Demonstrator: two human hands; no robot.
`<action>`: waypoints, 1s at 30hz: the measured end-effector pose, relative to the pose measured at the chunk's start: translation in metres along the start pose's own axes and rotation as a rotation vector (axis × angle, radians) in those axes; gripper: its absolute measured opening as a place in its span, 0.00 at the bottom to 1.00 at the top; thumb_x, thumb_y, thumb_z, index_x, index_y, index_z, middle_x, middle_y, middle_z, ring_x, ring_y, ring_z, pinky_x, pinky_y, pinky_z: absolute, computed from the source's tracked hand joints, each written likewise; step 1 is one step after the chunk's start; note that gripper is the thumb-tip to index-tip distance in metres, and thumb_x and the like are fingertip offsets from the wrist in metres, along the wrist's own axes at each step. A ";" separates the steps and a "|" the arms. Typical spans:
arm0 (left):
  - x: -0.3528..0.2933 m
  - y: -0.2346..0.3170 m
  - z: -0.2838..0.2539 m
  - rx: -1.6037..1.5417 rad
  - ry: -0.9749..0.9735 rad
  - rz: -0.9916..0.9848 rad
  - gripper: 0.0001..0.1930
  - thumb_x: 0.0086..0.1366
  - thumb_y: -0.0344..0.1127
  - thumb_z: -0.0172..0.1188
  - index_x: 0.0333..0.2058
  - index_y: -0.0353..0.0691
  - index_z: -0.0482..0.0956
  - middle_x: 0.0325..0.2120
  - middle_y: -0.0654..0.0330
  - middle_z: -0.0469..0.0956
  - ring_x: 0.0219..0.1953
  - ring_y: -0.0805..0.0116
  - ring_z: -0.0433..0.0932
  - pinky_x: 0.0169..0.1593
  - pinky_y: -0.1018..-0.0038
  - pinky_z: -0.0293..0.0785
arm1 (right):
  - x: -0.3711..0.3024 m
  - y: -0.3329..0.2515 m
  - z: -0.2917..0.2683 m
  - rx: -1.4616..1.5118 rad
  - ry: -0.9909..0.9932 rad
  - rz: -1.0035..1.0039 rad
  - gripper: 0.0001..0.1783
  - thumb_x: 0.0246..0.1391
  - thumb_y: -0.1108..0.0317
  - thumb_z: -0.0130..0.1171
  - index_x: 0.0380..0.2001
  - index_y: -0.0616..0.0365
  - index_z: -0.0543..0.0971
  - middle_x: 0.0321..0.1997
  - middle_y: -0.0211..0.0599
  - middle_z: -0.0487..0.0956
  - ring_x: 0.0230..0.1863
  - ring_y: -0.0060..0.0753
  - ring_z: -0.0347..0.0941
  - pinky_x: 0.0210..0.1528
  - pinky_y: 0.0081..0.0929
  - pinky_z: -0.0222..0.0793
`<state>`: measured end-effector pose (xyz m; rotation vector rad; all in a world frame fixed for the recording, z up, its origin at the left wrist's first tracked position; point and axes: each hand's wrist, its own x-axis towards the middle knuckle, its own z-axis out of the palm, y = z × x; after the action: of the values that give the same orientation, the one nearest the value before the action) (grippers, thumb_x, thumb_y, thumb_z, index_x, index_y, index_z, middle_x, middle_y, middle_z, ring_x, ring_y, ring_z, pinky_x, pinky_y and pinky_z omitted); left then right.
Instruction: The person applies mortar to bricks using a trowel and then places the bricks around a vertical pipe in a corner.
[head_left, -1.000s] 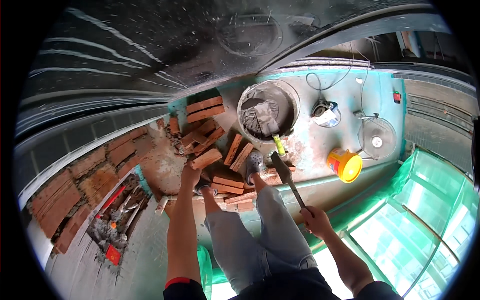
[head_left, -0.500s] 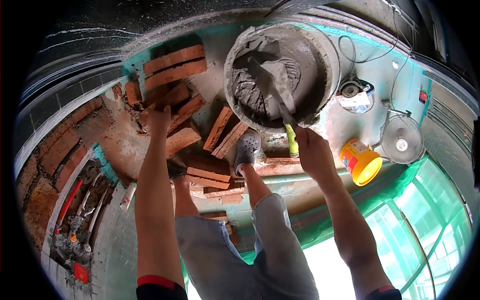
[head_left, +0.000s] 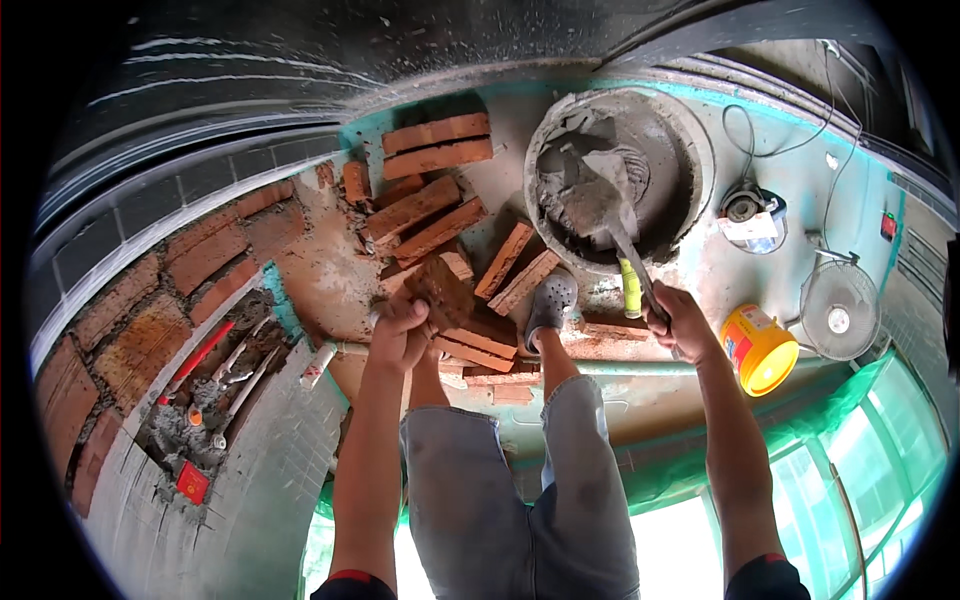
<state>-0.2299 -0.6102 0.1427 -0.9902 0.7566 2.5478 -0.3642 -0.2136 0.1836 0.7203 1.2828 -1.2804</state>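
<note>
My left hand (head_left: pixel 398 335) is closed round a rough reddish-brown brick (head_left: pixel 443 292), raised over the loose bricks near my feet. In my right hand (head_left: pixel 682 318) is the handle of a mortar-smeared trowel (head_left: pixel 592 207). Its blade, loaded with grey mortar, lies over the near part of a round tub (head_left: pixel 706 165). Wet grey mortar (head_left: pixel 665 150) fills much of that tub. Several red bricks (head_left: pixel 415 208) lie in a loose heap left of the tub, some tilted on others.
Left, a brick wall (head_left: pixel 205 260) stands beside a recess with pipes (head_left: pixel 205 358). A yellow-green cylinder (head_left: pixel 631 290) is at the tub's near edge. Rightward are a yellow bucket (head_left: pixel 765 355), a fan (head_left: pixel 838 310) and a corded tool (head_left: pixel 745 207). My grey clog (head_left: pixel 553 300) is among bricks.
My left hand has come back from the heap toward me, now with a brick lifted in it. The trowel has turned, showing mortar on its blade, and the whole view has shifted.
</note>
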 end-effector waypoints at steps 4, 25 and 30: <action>-0.053 0.025 0.052 -0.277 -0.155 -0.020 0.33 0.58 0.34 0.65 0.59 0.31 0.63 0.53 0.52 0.72 0.55 0.54 0.72 0.58 0.59 0.68 | -0.078 0.002 0.033 -0.016 -0.077 -0.062 0.22 0.65 0.49 0.43 0.29 0.56 0.72 0.14 0.22 0.62 0.11 0.14 0.51 0.12 0.16 0.46; -0.353 0.175 0.208 -0.397 -0.280 0.540 0.38 0.55 0.42 0.66 0.62 0.41 0.59 0.58 0.52 0.67 0.57 0.53 0.70 0.56 0.57 0.72 | -0.394 -0.085 0.207 -1.079 0.090 -1.387 0.08 0.52 0.72 0.60 0.37 0.58 0.79 0.22 0.37 0.76 0.19 0.37 0.70 0.23 0.29 0.66; -0.447 0.188 0.203 -0.359 -0.228 0.702 0.37 0.56 0.43 0.66 0.62 0.43 0.61 0.56 0.54 0.69 0.54 0.54 0.72 0.55 0.57 0.73 | -0.407 -0.060 0.270 -0.828 -0.062 -1.083 0.12 0.57 0.67 0.57 0.41 0.61 0.80 0.17 0.31 0.71 0.20 0.20 0.66 0.24 0.24 0.62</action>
<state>-0.1026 -0.6862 0.6472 -0.5573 0.6764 3.4232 -0.2713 -0.3666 0.6415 -0.7064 2.0417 -1.3377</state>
